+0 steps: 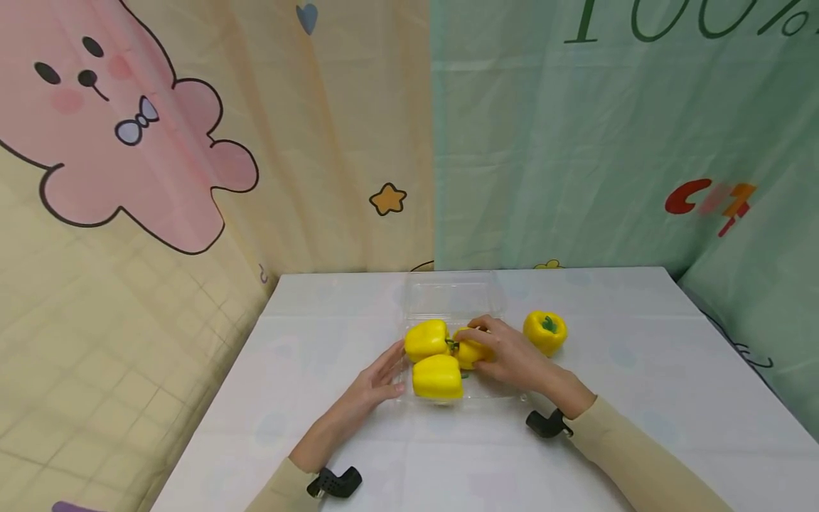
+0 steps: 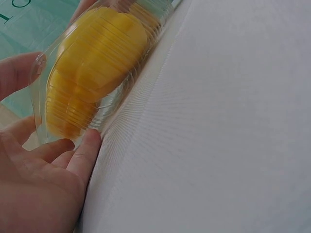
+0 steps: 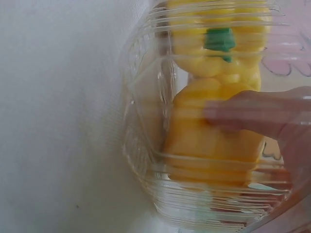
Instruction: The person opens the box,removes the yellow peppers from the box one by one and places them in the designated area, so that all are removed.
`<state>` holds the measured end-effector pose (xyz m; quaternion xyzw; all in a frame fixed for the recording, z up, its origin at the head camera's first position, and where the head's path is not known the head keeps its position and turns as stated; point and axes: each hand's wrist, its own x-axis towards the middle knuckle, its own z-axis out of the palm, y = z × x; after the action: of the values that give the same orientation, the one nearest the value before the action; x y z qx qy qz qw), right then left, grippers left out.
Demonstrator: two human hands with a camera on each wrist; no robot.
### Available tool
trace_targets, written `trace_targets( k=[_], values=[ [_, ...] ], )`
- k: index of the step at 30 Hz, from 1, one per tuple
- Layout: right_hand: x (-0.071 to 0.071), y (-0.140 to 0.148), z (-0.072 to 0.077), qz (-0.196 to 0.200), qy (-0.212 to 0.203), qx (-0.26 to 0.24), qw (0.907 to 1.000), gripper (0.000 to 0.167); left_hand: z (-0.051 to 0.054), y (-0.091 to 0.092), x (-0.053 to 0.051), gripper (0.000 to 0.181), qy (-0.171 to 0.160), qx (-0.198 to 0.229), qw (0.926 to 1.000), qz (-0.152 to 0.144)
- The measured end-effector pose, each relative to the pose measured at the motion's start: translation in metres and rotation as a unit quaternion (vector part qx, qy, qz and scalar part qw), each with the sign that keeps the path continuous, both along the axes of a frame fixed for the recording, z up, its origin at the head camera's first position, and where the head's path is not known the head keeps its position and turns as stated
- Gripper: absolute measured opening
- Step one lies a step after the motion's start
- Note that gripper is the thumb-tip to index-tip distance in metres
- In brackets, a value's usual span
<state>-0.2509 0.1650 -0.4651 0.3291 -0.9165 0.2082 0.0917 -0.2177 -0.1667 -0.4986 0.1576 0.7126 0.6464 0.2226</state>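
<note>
A clear plastic container [image 1: 495, 388] lies on the table with its lid [image 1: 451, 297] folded back behind it. Two yellow peppers, one at the back left [image 1: 426, 340] and one at the front left [image 1: 438, 377], sit in its left part. My right hand [image 1: 512, 358] grips a third yellow pepper [image 1: 472, 352] beside them, seen through the clear wall in the right wrist view [image 3: 214, 131]. Against the container's left side, my left hand [image 1: 374, 387] rests with its fingers extended; in the left wrist view its fingertips touch the clear wall [image 2: 104, 109].
Another yellow pepper [image 1: 545, 333] with a green stem stands on the white table [image 1: 307, 320], to the right of the container. Printed curtains [image 1: 345, 142] hang behind the table. A purple item [image 1: 73, 507] shows at the lower left edge.
</note>
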Motion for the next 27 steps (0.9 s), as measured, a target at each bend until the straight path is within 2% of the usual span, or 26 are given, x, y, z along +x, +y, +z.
trace_targets(
  k=[27],
  values=[
    [0.0029,0.0019,0.0087,0.011,0.028,-0.031,0.9991,0.056,0.0006,-0.0008,0.0026,0.076,0.003,0.008,0.9999,-0.007]
  ],
)
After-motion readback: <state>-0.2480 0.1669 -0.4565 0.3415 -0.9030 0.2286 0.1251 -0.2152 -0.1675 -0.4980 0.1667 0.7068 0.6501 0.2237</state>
